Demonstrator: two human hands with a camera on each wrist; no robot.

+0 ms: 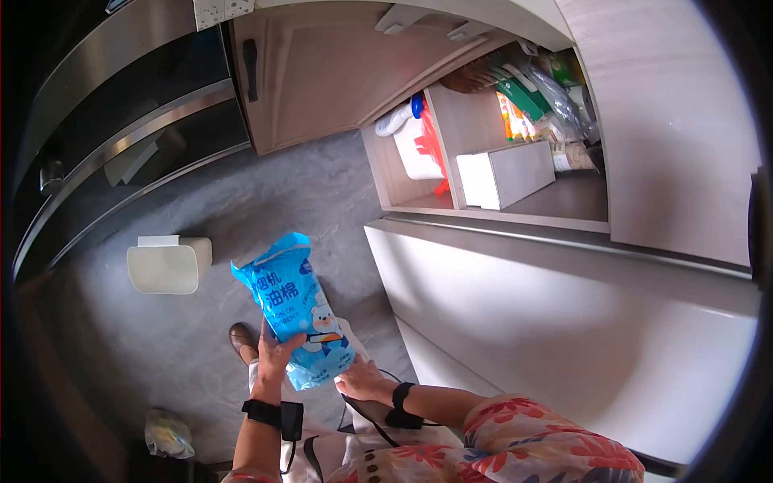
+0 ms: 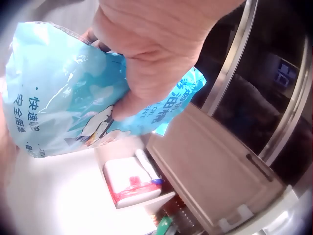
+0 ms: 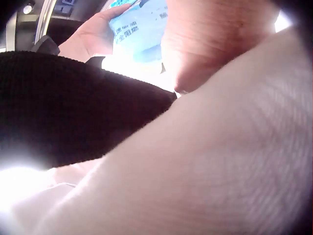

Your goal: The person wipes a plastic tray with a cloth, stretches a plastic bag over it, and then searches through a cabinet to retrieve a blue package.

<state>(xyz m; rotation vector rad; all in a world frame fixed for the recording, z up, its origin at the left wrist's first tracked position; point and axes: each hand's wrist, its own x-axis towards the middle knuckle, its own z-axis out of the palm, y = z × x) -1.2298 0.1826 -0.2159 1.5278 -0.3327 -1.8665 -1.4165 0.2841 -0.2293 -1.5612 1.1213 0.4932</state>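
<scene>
Blue bag (image 1: 282, 294) above grey floor (image 1: 346, 185), printed 油棉, "OIL", white bear. Left hand (image 1: 276, 358) grips side, thumb across front. Right hand (image 1: 362, 380) at near end, perhaps touching; finger state can't be told.

Readable text is all on the blue bag (image 1: 302, 315). Head view: large dark characters "烟机", then "油棉" below; the leading character of each line is not clear. Under that, two partial English lines: "ON OIL" and "ORBENT", left ends cut off by the bag's curve. Left wrist view, same bag: "油" again in the title, "OIL" and "ENT" near it; at the other end, "快速" and "安全阻燃", rest of that print unclear. Right wrist view: "全阻燃" legible. Smaller print on the bag: too small or blurred.
</scene>
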